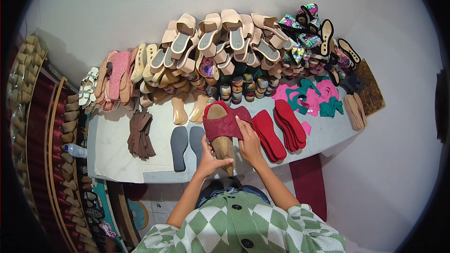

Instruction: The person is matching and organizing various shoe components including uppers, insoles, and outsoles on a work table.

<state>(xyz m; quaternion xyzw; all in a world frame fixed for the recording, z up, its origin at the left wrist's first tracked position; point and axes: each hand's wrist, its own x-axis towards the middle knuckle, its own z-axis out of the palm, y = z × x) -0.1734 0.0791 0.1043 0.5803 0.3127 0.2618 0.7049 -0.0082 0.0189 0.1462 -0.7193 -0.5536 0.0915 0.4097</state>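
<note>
In front of me, over the near edge of the table, is a wooden shoe last (224, 149) with its narrow end toward me. A dark red patterned shoe upper (220, 128) wraps across it. My left hand (209, 163) is closed round the last, thumb along its narrow part. On the other side my right hand (249, 143) pinches the loose end of the upper, fingers over its top. Near my left hand lie two grey soles (178, 149), one partly hidden behind it. Two stacks of red soles (268, 137) lie beside my right hand.
Beige heeled sandals (207, 35) are piled at the back of the table (161, 166). Brown strips (141, 135) lie left, pink and green scraps (307, 97) right. Racks of lasts (70, 168) and a plastic bottle (75, 150) stand at the left.
</note>
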